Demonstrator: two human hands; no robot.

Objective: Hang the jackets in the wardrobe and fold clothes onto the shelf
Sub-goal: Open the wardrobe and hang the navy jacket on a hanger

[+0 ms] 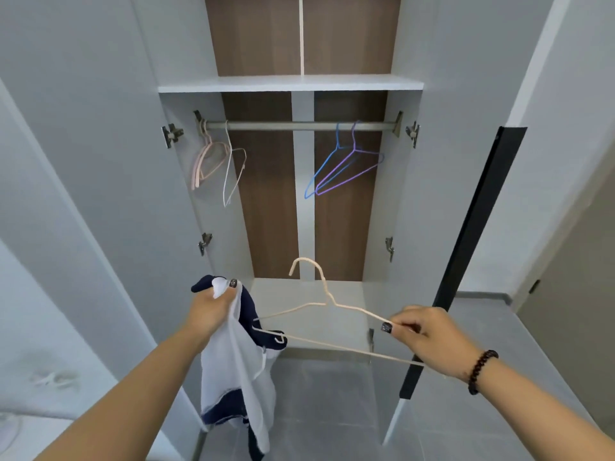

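My left hand point(213, 306) grips a white and navy jacket point(238, 364) by a bunched-up part near its top, fingers curled round the cloth, thumb pressed across it. The rest of the jacket hangs down below that hand toward the grey floor point(332, 410). My right hand point(429, 341) pinches a cream wire hanger point(327, 306) at its right shoulder, thumb and forefinger closed on the wire, with the lower bar running under my palm. A dark bead bracelet point(482, 371) sits on that wrist. The hanger stretches from my right hand across to my left, hook pointing up, and its left tip reaches the jacket just beside my left hand; whether it sits inside the cloth I cannot tell.

Beyond both hands the wardrobe point(442, 194) stands open. Its rail point(299, 125) runs well above my hands. On the rail, up and away from my left hand, hang pink hangers point(208, 161) and a white hanger point(228, 168); above my right hand hang a blue hanger point(324, 168) and a purple hanger point(354, 168), touching one another. A white shelf point(289, 84) lies just above the rail. The right door's dark edge point(466, 261) stands just behind my right hand.
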